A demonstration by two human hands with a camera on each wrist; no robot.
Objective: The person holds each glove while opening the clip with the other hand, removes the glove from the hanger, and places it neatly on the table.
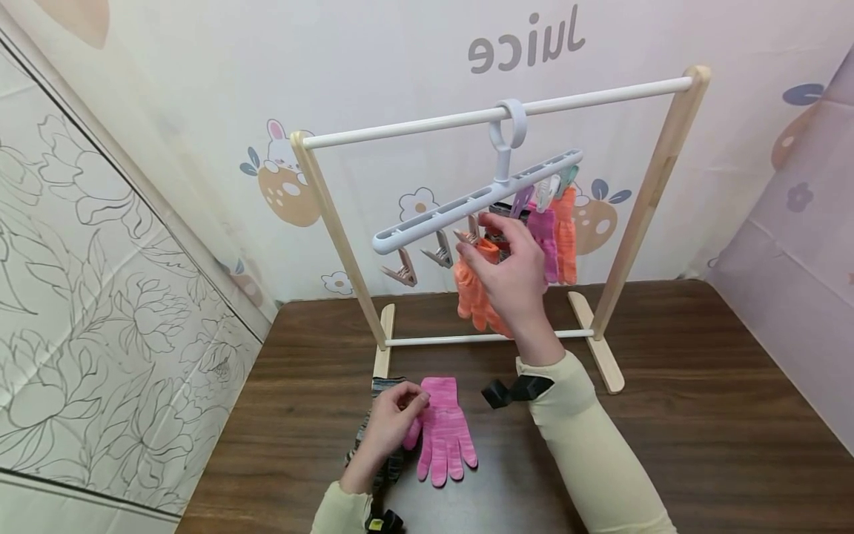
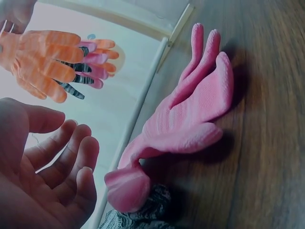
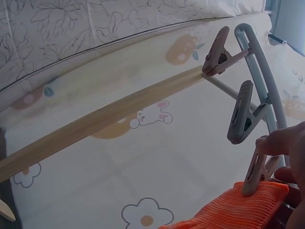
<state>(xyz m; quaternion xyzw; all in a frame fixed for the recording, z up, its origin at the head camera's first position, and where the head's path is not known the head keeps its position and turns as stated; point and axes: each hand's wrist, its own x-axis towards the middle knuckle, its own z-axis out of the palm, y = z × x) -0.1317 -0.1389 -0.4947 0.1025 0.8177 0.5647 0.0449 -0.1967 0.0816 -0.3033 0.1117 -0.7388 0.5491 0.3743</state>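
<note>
Four gloves are hanging from the pale hanger [image 1: 440,219], which is hooking over the rack's [image 1: 336,230] top bar near the tabletop's [image 1: 700,415] far edge. The right hand [image 1: 514,271] is pinching a beige clip [image 3: 254,174] whose lower end is lying over the cuff of the nearest orange glove [image 3: 240,207]; how deep the cuff is sitting in it, I cannot tell. The left hand [image 1: 394,419] is hovering with loosely curled fingers, grasping nothing. Beneath and beside it, a pink glove [image 1: 443,426] is lying left of middle, toward the tabletop's near edge, with a dark striped glove [image 1: 385,384] partly hiding next to it. Two bare clips, one beige [image 1: 402,271] and one grey [image 1: 440,252], are dangling at the hanger's left end.

The likeliest trouble is a shallow bite: if the thumb is letting go while only the cuff's rim is lying in the clip, the orange glove could be sliding out and dropping. A downward tug could be swinging the hanger on its hook, jostling the purple [image 1: 522,200], white [image 1: 547,191] and teal clips [image 1: 568,176]. Below, a careless sweep of the left sleeve [image 1: 342,510] could be dragging the striped glove toward the near edge.
</note>
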